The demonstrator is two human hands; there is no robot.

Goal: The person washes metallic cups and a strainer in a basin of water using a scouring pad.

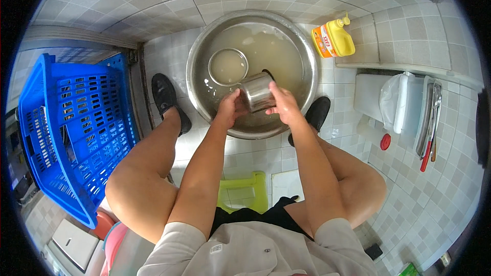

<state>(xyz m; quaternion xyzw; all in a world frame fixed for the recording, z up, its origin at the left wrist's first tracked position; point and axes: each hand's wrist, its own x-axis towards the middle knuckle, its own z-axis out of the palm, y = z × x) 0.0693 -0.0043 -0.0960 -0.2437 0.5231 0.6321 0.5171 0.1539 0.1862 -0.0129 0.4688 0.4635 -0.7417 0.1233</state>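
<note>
Over a wide metal basin (pixel 194 53) of cloudy water, both hands grip a shiny steel cylindrical container (pixel 257 93), held tilted. My left hand (pixel 231 107) has its fingers against the container's left side. On the other side, my right hand (pixel 283 104) holds it with the thumb near the upper rim and fingers lower down. What is inside the container cannot be seen. A round metal vessel (pixel 210 68) sits in the water to the upper left of my hands, filled with the same cloudy water.
A yellow pump bottle (pixel 332 38) stands right of the basin. To the left is a blue plastic crate (pixel 87 117). A green stool (pixel 260 194) is beneath me. Along the right wall, a rack holds white containers (pixel 396 103) and red-handled tools (pixel 425 159).
</note>
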